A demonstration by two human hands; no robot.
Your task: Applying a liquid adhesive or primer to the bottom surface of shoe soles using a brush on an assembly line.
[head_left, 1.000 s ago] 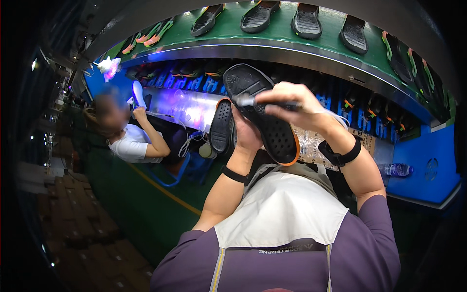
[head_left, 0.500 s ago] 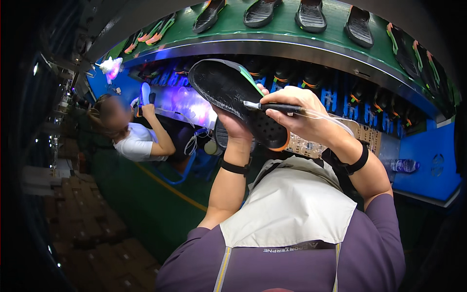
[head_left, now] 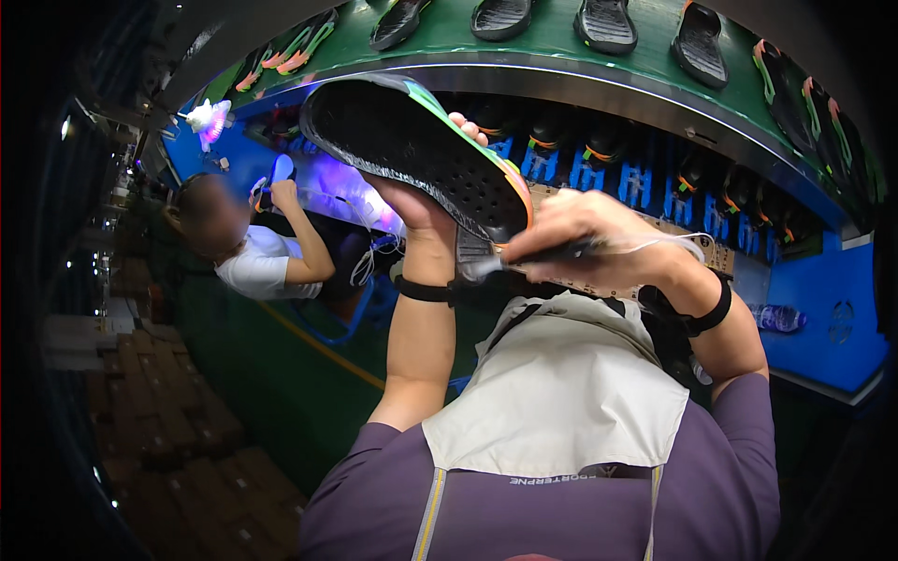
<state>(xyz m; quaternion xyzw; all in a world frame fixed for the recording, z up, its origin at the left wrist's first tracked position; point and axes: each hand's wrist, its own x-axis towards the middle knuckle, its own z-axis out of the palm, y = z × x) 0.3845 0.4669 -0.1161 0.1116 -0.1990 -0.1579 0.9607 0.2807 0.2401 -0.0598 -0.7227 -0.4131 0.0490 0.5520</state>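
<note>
My left hand (head_left: 416,208) holds a black shoe sole (head_left: 393,140) from beneath. Its thumb side shows under the near edge and its fingertips curl over the far edge. The sole is tilted with its hollow side toward me; green and orange trim runs along the rim, and small holes dot one end. A wet-looking shine lies along the near inner wall. My right hand (head_left: 594,238) is closed around a black-handled brush (head_left: 552,254) with a thin white tube trailing from it. The brush head, smeared by motion, is just below the holed end of the sole, apart from it.
More soles (head_left: 606,26) stand along a green conveyor belt (head_left: 552,37) ahead. Below it, shoe uppers sit on a row of blue holders (head_left: 634,182). A co-worker (head_left: 267,252) sits at the left. A plastic bottle (head_left: 778,319) lies on a blue surface at right.
The sole has moved left and up and turned a little. My right hand has drawn the brush from inside the sole down toward me, past its holed end.
</note>
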